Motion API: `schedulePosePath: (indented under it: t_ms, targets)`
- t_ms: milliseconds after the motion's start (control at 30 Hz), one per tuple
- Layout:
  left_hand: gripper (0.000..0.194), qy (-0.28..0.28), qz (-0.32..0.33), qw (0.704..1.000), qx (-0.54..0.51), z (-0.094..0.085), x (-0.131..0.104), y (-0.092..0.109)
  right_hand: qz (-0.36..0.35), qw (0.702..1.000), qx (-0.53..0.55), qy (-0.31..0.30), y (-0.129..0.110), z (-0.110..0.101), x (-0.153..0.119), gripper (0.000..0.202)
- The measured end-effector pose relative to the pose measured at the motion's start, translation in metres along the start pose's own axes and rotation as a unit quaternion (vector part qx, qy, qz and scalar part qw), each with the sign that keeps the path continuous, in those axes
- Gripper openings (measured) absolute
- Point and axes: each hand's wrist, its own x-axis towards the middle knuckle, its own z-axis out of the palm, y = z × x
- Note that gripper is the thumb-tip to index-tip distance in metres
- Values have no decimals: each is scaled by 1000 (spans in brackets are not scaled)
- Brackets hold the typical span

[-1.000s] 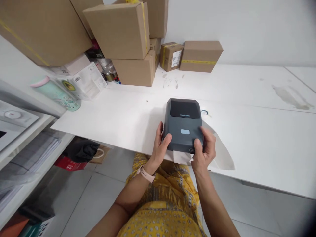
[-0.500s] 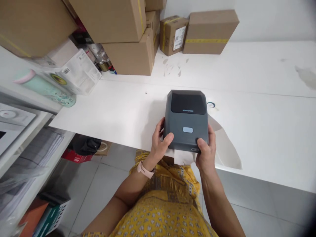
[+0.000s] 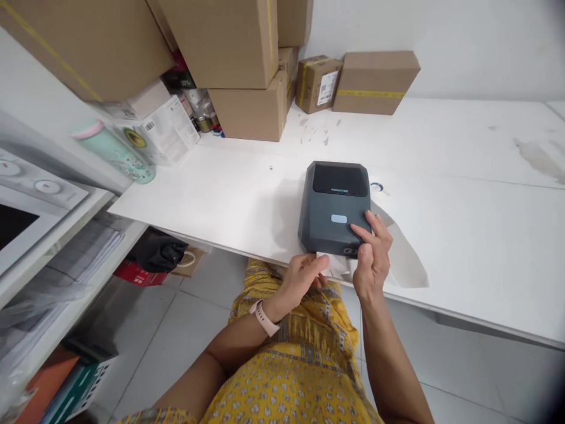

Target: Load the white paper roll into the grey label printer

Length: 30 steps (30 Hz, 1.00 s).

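Head view: left-hand grip transferred from device to paper strip.
The left hand's (image 3: 300,284) thumb and fingers pinched the paper strip (image 3: 338,266) at the device's front edge; the right hand (image 3: 372,268), fingers spread and not clenched, rested on its right front corner. The dark device (image 3: 339,206) sat on the white table (image 3: 229,194) near the edge, no longer held two-handed, leaving the strip accessible.

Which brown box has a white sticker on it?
The small brown box between the box stack and the wide box. It's the only brown box showing a white sticker; the wide one just shows a yellow stripe.
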Motion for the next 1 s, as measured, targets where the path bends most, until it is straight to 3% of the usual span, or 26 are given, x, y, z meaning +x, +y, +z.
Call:
schedulePosePath:
  t_ms: [100, 200, 367, 533, 633, 767, 833, 900, 1000]
  targets:
    - [43, -12, -24, 999, -34, 12, 7, 9, 5, 1000, -5, -8, 2, 2, -1, 36]
    - [44, -7, 4, 999, -44, 17, 7, 11, 4, 1000, -20, -3, 1, 2, 1, 35]
    - [55, 10, 58, 997, 54, 10, 10, -5, -13, 996, -84, 13, -5, -1, 16, 30]
    - [55, 16, 108, 984, 144, -4, 4, -14, -48, 987, -146, -55, -10, -3, 29, 33]
    - [48, 105, 157, 971, 145, -13, -4, -7, -76, 978, -187, -60, -13, -3, 36, 26]
    - [31, 246, 265, 927, 98, -20, 0, 8, -99, 971, -192, -106, -13, -6, 48, 14]
    - [31, 239, 284, 924, 91, -18, 7, 14, -84, 974, -170, -127, -10, -9, 47, 17]
    - [43, 189, 274, 938, 99, -15, 12, 17, -48, 982, -115, -142, -4, -11, 38, 25]
    - [55, 129, 253, 952, 117, -9, 13, 18, 36, 992, -4, -117, 4, -11, 15, 41]
